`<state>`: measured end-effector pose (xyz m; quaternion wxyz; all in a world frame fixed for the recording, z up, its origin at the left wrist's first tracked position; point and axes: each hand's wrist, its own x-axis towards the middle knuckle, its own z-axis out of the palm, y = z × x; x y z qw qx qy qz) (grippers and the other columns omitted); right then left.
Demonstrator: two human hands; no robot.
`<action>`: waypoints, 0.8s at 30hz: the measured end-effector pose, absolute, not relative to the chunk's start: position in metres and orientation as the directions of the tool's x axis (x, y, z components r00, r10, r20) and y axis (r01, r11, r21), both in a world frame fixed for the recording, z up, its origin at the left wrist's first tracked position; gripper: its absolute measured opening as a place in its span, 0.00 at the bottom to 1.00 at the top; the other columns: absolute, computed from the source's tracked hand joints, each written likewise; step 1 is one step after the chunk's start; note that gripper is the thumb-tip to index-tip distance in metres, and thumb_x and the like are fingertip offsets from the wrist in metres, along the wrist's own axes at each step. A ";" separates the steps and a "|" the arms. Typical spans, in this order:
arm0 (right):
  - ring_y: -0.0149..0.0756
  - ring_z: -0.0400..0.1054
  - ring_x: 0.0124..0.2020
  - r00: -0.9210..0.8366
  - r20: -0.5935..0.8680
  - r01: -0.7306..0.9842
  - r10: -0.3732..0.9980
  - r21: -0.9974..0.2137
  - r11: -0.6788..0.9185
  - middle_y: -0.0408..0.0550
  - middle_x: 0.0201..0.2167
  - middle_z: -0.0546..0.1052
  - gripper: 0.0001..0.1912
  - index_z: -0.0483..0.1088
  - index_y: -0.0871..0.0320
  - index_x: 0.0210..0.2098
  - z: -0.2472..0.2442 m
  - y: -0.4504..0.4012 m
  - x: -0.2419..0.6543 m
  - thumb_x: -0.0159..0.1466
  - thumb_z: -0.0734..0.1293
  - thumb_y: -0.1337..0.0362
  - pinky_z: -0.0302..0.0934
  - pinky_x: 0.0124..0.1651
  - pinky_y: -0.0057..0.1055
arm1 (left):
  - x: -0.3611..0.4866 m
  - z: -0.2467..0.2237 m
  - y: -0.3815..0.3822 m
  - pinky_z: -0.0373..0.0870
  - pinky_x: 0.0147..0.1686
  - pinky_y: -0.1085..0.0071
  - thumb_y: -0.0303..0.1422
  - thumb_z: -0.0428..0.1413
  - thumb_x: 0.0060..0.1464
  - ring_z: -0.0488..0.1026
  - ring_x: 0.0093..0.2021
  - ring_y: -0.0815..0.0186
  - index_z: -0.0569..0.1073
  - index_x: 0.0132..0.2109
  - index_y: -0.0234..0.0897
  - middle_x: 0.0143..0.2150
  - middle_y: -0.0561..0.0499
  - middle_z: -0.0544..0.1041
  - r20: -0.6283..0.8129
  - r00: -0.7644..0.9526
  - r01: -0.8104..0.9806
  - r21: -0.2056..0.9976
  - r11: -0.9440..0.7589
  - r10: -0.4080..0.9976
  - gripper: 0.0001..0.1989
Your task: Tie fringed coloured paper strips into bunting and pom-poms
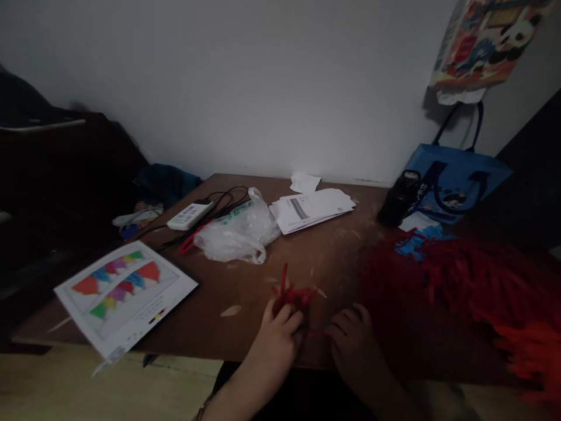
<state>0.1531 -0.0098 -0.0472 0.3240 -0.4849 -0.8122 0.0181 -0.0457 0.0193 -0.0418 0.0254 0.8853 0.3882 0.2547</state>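
Observation:
My left hand [283,327] is closed over a small bunch of red strips [299,297] near the table's front edge, and loose ends stick up past the fingers. Just to its right, my right hand [352,334] has its fingers curled. A thin red strip [318,333] stretches from the bunch side to the right fingertips, which appear to pinch it. To the right lies a large heap of shredded red strips [464,272], turning orange-red toward the front corner. The dim light hides the undersides of both hands.
On the brown table [210,321] are a printed sheet with coloured pennants [127,292], a clear plastic bag [239,234], a white power strip [190,214] with cables and white papers [311,209]. A black bottle [398,199] and blue tote bag [460,181] stand back right.

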 end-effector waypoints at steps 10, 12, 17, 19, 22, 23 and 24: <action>0.34 0.63 0.31 -0.455 0.547 0.777 0.702 -0.140 0.613 0.41 0.25 0.71 0.12 0.66 0.57 0.26 -0.052 0.005 0.148 0.62 0.62 0.77 0.48 0.54 0.42 | -0.050 -0.020 0.024 0.56 0.52 0.60 0.24 0.58 0.55 0.68 0.42 0.63 0.75 0.34 0.39 0.36 0.53 0.74 0.321 0.603 0.647 0.339 -0.683 0.730 0.05; 0.33 0.63 0.31 -0.468 0.539 0.770 0.701 -0.141 0.623 0.40 0.25 0.71 0.12 0.66 0.56 0.26 -0.048 0.006 0.151 0.62 0.62 0.77 0.47 0.55 0.42 | -0.051 -0.017 0.019 0.53 0.55 0.57 0.27 0.60 0.55 0.67 0.44 0.61 0.76 0.39 0.42 0.39 0.54 0.75 0.321 0.600 0.642 0.353 -0.681 0.733 0.05; 0.32 0.65 0.33 -0.457 0.511 0.754 0.728 -0.212 0.622 0.39 0.28 0.73 0.09 0.68 0.56 0.29 -0.028 0.003 0.153 0.63 0.63 0.75 0.47 0.56 0.40 | -0.047 -0.017 0.012 0.48 0.59 0.55 0.27 0.59 0.57 0.69 0.45 0.62 0.76 0.42 0.42 0.38 0.54 0.77 0.398 0.585 0.633 0.321 -0.704 0.707 0.06; 0.32 0.66 0.35 -0.448 0.543 0.739 0.710 -0.222 0.636 0.40 0.30 0.74 0.06 0.69 0.56 0.33 -0.022 0.001 0.151 0.64 0.64 0.73 0.47 0.57 0.41 | -0.045 -0.014 0.009 0.50 0.58 0.56 0.27 0.57 0.59 0.69 0.42 0.63 0.76 0.40 0.41 0.36 0.54 0.77 0.400 0.579 0.640 0.318 -0.700 0.711 0.05; 0.32 0.67 0.35 -0.443 0.626 0.716 0.642 -0.184 0.673 0.42 0.31 0.75 0.07 0.70 0.58 0.39 -0.018 -0.003 0.149 0.68 0.60 0.71 0.49 0.57 0.43 | -0.044 -0.005 0.003 0.52 0.57 0.56 0.26 0.53 0.61 0.69 0.40 0.63 0.76 0.41 0.40 0.34 0.53 0.77 0.405 0.569 0.634 0.337 -0.696 0.715 0.08; 0.32 0.67 0.34 -0.443 0.646 0.710 0.622 -0.170 0.683 0.43 0.30 0.75 0.09 0.70 0.59 0.40 -0.018 -0.004 0.148 0.70 0.58 0.71 0.50 0.56 0.43 | -0.044 -0.002 0.001 0.53 0.57 0.56 0.25 0.51 0.62 0.69 0.40 0.62 0.76 0.42 0.40 0.35 0.52 0.77 0.408 0.564 0.630 0.350 -0.694 0.718 0.09; 0.32 0.67 0.34 -0.447 0.654 0.706 0.610 -0.160 0.690 0.43 0.29 0.75 0.11 0.70 0.59 0.40 -0.017 -0.005 0.148 0.70 0.57 0.72 0.51 0.56 0.43 | -0.045 0.001 -0.001 0.54 0.56 0.56 0.25 0.50 0.62 0.69 0.40 0.62 0.76 0.43 0.39 0.36 0.51 0.78 0.410 0.557 0.625 0.367 -0.690 0.722 0.10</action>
